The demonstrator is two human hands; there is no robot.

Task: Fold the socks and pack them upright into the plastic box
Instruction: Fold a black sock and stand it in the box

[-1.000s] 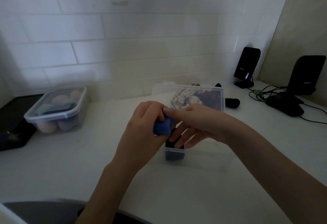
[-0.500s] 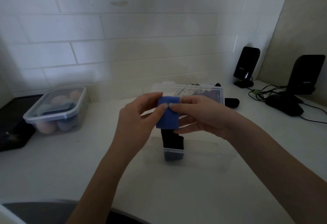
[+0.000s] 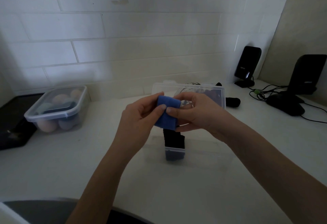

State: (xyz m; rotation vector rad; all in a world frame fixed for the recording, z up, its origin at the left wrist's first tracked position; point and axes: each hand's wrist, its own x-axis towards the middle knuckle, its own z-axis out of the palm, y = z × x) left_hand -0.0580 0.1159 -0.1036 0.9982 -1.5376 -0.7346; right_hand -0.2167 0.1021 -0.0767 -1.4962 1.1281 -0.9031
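White counter (image 3: 53, 162): hands pinch blue sock (image 3: 167, 112) (folded).

- A lidded clear tub (image 3: 56, 107) sits on the white bench (image 3: 177, 188) at the far left, packed with rounded pastel shapes.
- Just left of the tub, a black tray (image 3: 12, 131) lies flat at the bench edge.
- Two black speakers stand upright in the right corner: one (image 3: 247, 65) against the white brick wall (image 3: 123, 38), the other (image 3: 307, 74) further right.
- A black mouse (image 3: 285, 104) lies in front of the right-hand speaker, with tangled cables (image 3: 260, 93) beside it.
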